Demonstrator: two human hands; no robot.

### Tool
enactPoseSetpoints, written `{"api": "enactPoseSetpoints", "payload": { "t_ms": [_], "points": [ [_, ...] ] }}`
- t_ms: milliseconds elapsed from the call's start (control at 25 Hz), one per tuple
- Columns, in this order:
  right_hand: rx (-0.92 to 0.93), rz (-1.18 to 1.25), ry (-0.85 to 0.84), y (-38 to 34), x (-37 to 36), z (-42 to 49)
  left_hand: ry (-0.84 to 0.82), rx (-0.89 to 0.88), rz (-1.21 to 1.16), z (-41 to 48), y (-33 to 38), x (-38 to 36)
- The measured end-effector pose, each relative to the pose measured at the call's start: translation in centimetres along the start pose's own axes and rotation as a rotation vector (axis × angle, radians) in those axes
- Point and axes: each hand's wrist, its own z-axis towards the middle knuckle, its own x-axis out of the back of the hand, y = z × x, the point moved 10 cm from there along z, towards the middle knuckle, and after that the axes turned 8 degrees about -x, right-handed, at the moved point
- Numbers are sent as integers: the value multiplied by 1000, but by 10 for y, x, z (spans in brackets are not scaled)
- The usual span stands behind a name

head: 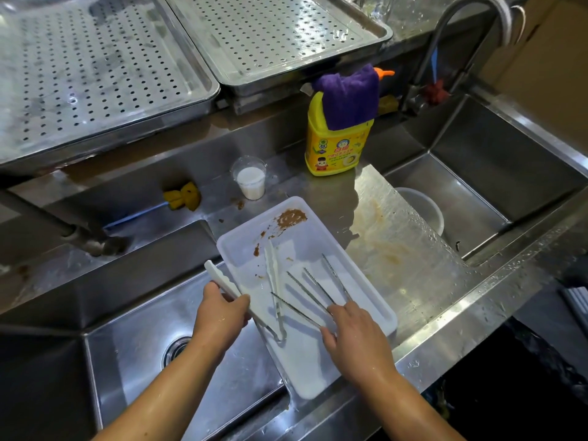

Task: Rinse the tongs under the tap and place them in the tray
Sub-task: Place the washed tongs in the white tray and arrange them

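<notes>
Two hands: I see both over the white tray (pixel 375 300).
Left hand (pixel 222 316): clenched around the white tongs (pixel 222 283), one arm sticking out past the tray's left rim.
Right hand (pixel 353 332): grasping the metal tongs (pixel 310 289), probably two pairs; their serrated tips fan out above the tray floor.
Tray: straddles the left sink (pixel 133 354) and the counter, smeared brown at its far corner.
Tap (pixel 445 36): well apart, back right.

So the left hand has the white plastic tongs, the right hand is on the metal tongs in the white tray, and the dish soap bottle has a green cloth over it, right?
Not quite: the cloth over the dish soap bottle is purple, not green, as the head view shows. The rest holds: the left hand grips the white plastic tongs, and the right hand is on the metal tongs in the white tray.
</notes>
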Motion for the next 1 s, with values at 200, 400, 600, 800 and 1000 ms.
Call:
{"api": "enactPoseSetpoints", "payload": {
  "t_ms": [200, 400, 600, 800, 1000],
  "points": [
    [46, -83, -49, -8, -8, -7, 148, 1, -74, 9, 9, 19],
    [68, -130, -82, -14, -15, -9, 180, -53, -172, 21, 26, 23],
    [79, -135, -129, -20, -18, -7, 254, -73, -178, 30, 35, 31],
    [69, -121, -182, -26, -27, -12, 218, -85, -284, 34, 45, 24],
    [52, -15, -141, -39, -19, -9, 35, 22, -409, 30, 37, -14]
  ]
}}
